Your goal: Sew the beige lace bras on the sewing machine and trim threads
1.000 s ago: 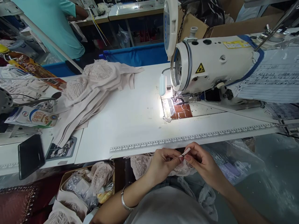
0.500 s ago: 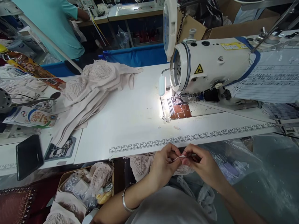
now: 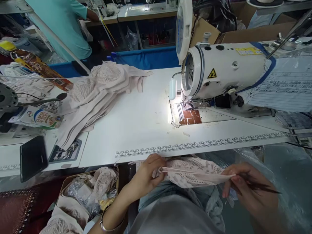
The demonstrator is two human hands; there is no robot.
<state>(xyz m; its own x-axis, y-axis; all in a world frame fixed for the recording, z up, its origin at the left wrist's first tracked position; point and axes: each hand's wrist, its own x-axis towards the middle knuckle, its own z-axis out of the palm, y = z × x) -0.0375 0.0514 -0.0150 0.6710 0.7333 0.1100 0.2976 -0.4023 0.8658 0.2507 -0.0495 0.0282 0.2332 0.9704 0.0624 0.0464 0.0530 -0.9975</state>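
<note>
A pale pink lace garment piece (image 3: 192,174) is stretched across my lap, just below the white table's front edge (image 3: 195,150). My left hand (image 3: 148,174) pinches its left end. My right hand (image 3: 246,188) pinches the right end of its edge band and also holds a thin dark tool (image 3: 260,187), blurred by motion. Both hands are closed on the fabric, well apart from each other. The white sewing machine (image 3: 219,73) stands beyond them on the table, its lamp lighting the needle plate (image 3: 187,115).
A heap of pink lace garments (image 3: 97,89) lies at the table's left. A dark phone (image 3: 32,157), a carton (image 3: 36,117) and clutter sit further left. A box of lace pieces (image 3: 90,191) is below. Another person in a teal shirt (image 3: 63,26) stands behind.
My hands were close together working a small white strip; now they have drawn apart, the right swinging out rightward, and the lace piece is pulled taut between them.
</note>
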